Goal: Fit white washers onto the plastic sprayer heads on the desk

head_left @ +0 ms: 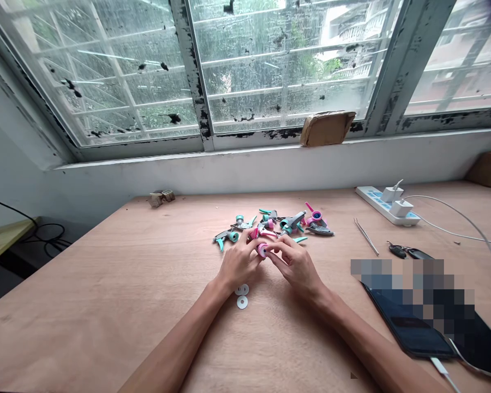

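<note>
My left hand (239, 262) and my right hand (292, 262) meet over the middle of the wooden table (106, 305). Together their fingertips pinch a small pink round part (262, 250). Just beyond them lies a heap of several pink, teal and grey plastic sprayer parts (278, 224). Two white washers (241, 295) lie on the table under my left wrist.
A white power strip (387, 204) with two chargers sits at the right rear, cables trailing off to the right. Tweezers (366, 236), keys (405, 251) and a dark phone (409, 327) lie to the right. A folded cardboard piece (326, 127) rests on the window sill.
</note>
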Tool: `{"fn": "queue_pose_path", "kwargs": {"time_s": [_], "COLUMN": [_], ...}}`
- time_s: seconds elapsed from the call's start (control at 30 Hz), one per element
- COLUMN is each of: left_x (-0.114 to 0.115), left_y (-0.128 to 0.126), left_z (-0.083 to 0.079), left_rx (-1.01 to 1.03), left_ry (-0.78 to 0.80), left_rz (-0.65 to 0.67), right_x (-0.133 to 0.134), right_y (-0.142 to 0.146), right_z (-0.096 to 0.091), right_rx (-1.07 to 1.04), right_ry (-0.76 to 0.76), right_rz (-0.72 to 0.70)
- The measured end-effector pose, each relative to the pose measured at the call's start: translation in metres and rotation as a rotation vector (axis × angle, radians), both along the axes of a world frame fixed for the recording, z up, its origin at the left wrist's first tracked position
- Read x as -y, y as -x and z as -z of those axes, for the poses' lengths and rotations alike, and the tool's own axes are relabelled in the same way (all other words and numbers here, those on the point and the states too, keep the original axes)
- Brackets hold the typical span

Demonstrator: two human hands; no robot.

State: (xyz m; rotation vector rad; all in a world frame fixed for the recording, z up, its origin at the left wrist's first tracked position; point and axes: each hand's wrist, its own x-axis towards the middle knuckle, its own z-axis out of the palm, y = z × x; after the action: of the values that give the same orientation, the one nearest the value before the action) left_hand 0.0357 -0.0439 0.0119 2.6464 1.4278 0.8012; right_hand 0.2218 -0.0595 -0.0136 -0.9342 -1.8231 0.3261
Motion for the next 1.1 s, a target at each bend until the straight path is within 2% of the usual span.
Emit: {"fn": "queue_pose_path", "kwargs": {"time_s": [0.3,0.63,1.1], "left_x": [0.0001,0.0006,0.0005], "left_y": [-0.0006,-0.0005,-0.0019], "left_z": [-0.0006,-0.0013,-0.0007], "left_rx": [-0.043,-0.048,-0.069], "left_ry": [-0.041,-0.013,-0.032], "left_rz": [0.012,0.019,0.006], "right_x": [0.0018,0.0031,0.0056], "right_y": [-0.0005,-0.0001,-0.0001], "right_z": [-0.0002,0.0002,-0.0030], "right_rx": [0.078,0.128,0.201], "right_ry": [-0.019,-0.062,-0.059], "right_rz": [0.053,0.115,0.138]}}
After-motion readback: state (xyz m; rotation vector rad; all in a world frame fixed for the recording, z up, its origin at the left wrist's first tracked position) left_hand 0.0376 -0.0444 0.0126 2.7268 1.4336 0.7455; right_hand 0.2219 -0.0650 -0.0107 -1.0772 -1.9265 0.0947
